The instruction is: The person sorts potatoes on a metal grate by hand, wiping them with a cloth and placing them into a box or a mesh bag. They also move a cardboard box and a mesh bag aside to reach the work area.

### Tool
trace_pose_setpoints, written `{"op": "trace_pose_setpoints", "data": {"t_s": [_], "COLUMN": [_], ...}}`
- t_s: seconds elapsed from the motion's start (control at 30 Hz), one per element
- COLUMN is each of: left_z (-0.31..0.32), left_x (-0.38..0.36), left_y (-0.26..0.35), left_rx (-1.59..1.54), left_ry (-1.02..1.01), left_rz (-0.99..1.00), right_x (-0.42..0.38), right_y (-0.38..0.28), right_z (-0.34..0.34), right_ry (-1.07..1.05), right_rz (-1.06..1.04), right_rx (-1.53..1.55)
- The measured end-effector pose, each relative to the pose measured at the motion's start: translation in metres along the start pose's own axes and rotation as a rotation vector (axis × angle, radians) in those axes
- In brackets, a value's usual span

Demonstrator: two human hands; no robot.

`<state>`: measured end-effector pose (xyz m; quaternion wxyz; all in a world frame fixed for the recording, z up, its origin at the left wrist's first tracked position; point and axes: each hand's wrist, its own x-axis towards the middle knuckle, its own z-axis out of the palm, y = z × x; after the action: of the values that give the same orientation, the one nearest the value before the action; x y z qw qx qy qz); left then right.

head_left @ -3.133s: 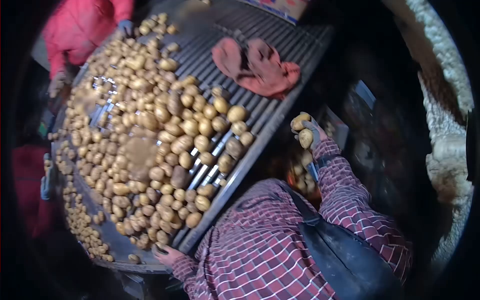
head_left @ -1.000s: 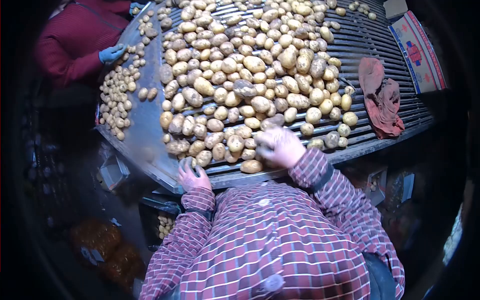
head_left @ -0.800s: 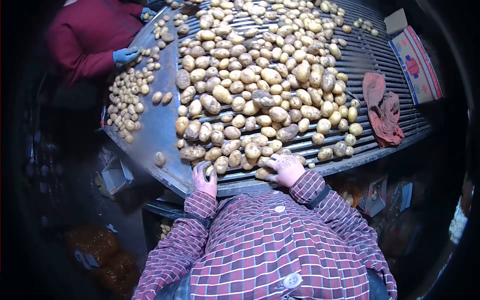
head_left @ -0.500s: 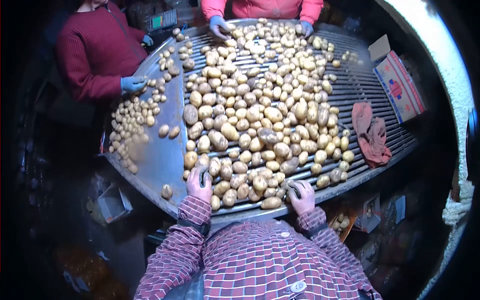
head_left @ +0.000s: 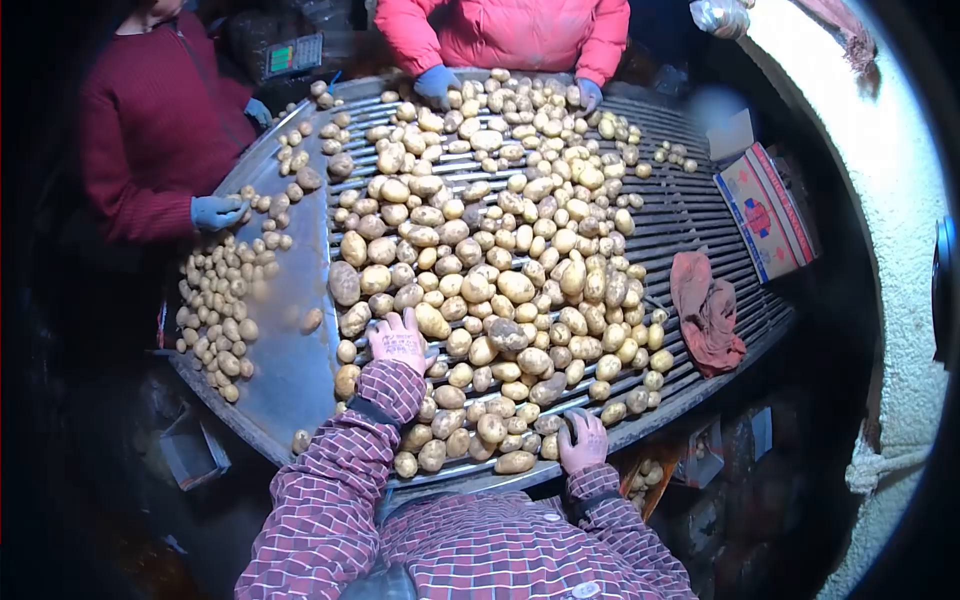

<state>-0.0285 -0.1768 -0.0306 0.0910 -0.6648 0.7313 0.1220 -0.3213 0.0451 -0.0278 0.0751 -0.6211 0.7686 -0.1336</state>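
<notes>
Many potatoes (head_left: 515, 287) lie across the slatted metal rack (head_left: 690, 215). My left hand (head_left: 400, 342), in a pinkish glove, rests palm down among the potatoes on the left part of the rack, its fingers apart, with no potato visibly held. Near the front edge of the rack, my right hand (head_left: 582, 440) has its fingers curved beside the potatoes; a gap shows between thumb and fingers, and nothing shows in it.
A red cloth (head_left: 705, 315) and a printed cardboard box (head_left: 765, 212) lie at the right. Small potatoes (head_left: 220, 310) cover the left metal sheet (head_left: 290, 365). Two people in a maroon sweater (head_left: 165, 120) and a pink jacket (head_left: 520, 35) stand around the far side.
The view has shifted. My left hand has moved forward from the front edge, farther in among the potatoes. My right hand stays near the front edge.
</notes>
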Motion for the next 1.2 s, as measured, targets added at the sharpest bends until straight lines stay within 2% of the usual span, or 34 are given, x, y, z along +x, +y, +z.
{"op": "trace_pose_setpoints", "data": {"t_s": [0.2,0.33,0.43,0.47,0.57,0.6,0.63,0.7,0.77,0.8,0.83,0.87,0.9,0.93,0.97,1.03,1.1,1.2], "left_z": [-0.016,-0.024,-0.013,-0.002,-0.001,-0.011,-0.021,-0.041,-0.056,-0.085,-0.037,-0.065,-0.047,-0.040,-0.010,-0.021,-0.024,-0.018], "left_x": [0.010,0.008,0.003,-0.002,-0.022,-0.032,-0.047,-0.072,-0.062,-0.054,-0.022,0.002,0.027,0.049,0.064,0.074,0.087,0.094], "left_y": [0.001,-0.006,-0.010,-0.014,-0.007,-0.003,0.001,0.014,0.011,0.003,-0.011,-0.026,-0.047,-0.068,-0.091,-0.095,-0.104,-0.116], "left_rx": [-0.054,-0.112,-0.171,-0.286,-0.591,-0.726,-0.857,-1.351,-1.344,-1.395,-1.150,-0.956,-0.378,-0.311,-0.275,-0.369,-0.431,-0.516], "left_ry": [-0.137,-0.182,-0.088,0.030,0.209,0.193,0.165,-0.135,-0.360,-0.363,0.111,0.191,0.385,0.165,0.178,0.034,-0.039,0.060], "left_rz": [0.056,0.194,0.219,0.242,0.202,0.245,0.290,0.554,0.684,0.487,0.423,0.160,-0.053,-0.209,-0.176,-0.178,-0.199,-0.132], "right_x": [0.004,0.002,0.006,0.003,0.007,0.012,0.016,0.042,0.049,0.053,0.050,0.043,0.037,0.032,0.032,0.029,0.020,0.017], "right_y": [-0.004,-0.004,-0.003,-0.004,0.005,-0.010,-0.017,-0.083,-0.096,-0.101,-0.094,-0.081,-0.072,-0.071,-0.075,-0.086,-0.073,-0.080], "right_z": [-0.003,-0.003,-0.003,-0.002,0.003,-0.005,-0.005,-0.048,-0.049,-0.058,-0.054,-0.048,-0.044,-0.043,-0.049,-0.060,-0.038,-0.033], "right_ry": [-0.018,-0.024,-0.017,-0.015,0.078,0.124,0.035,-0.219,-0.503,-0.599,-0.643,-0.686,-0.726,-0.681,-0.697,-0.654,-0.764,-0.760], "right_rz": [0.020,0.026,0.019,0.024,0.056,0.201,0.426,0.640,0.623,0.674,0.631,0.587,0.538,0.604,0.682,0.752,0.762,0.729], "right_rx": [0.025,0.020,0.021,0.029,0.191,0.390,0.769,1.801,2.046,1.777,1.818,1.859,1.900,1.923,1.904,1.818,1.956,1.923]}}
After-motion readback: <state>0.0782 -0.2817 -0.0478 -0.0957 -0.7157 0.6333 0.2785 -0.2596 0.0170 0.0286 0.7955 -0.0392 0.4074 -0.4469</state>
